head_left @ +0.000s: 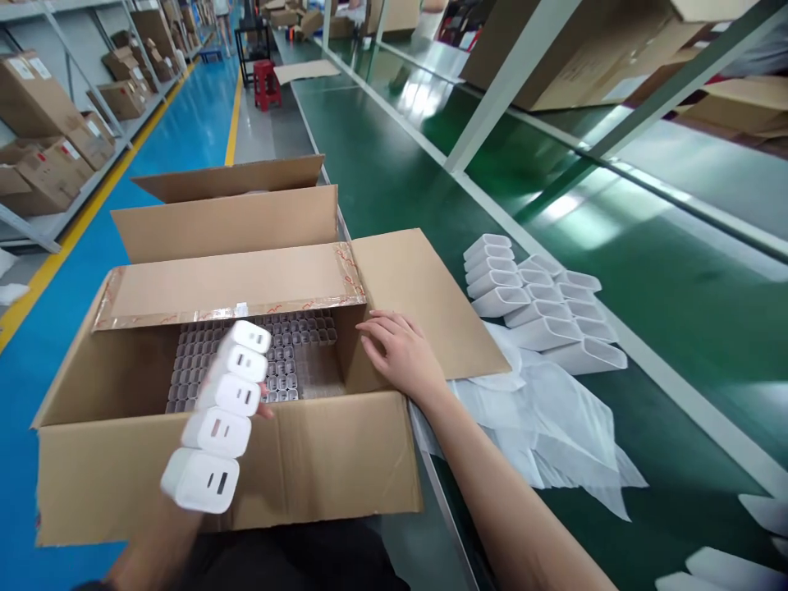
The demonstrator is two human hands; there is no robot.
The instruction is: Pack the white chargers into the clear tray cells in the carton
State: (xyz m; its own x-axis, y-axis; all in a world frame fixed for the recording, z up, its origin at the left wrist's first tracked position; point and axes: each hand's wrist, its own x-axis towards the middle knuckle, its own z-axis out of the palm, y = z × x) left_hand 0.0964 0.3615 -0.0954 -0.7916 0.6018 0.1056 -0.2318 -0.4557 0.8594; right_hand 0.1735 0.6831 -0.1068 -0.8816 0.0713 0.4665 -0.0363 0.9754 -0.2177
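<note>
My left hand [266, 404] holds a row of several white plastic charger housings [217, 431], each with small slots in its end face. Most of that hand is hidden behind the row, which is raised over the front edge of an open cardboard box [345, 460]. Inside the box, many small, pale, rounded-square pieces [200, 361] stand in tight rows, with a bare patch at the right. My right hand [403, 349] lies with fingers apart on the box's right flap [424, 287], close to the inner edge, and holds nothing.
Stacked white hollow sleeves [542, 308] stand on the green conveyor belt [394, 176] to the right. Thin white plastic sheets [547, 419] lie beside them. More white pieces [720, 566] sit at bottom right. Shelves with cartons [46, 107] line the left; a red stool [266, 84] stands ahead.
</note>
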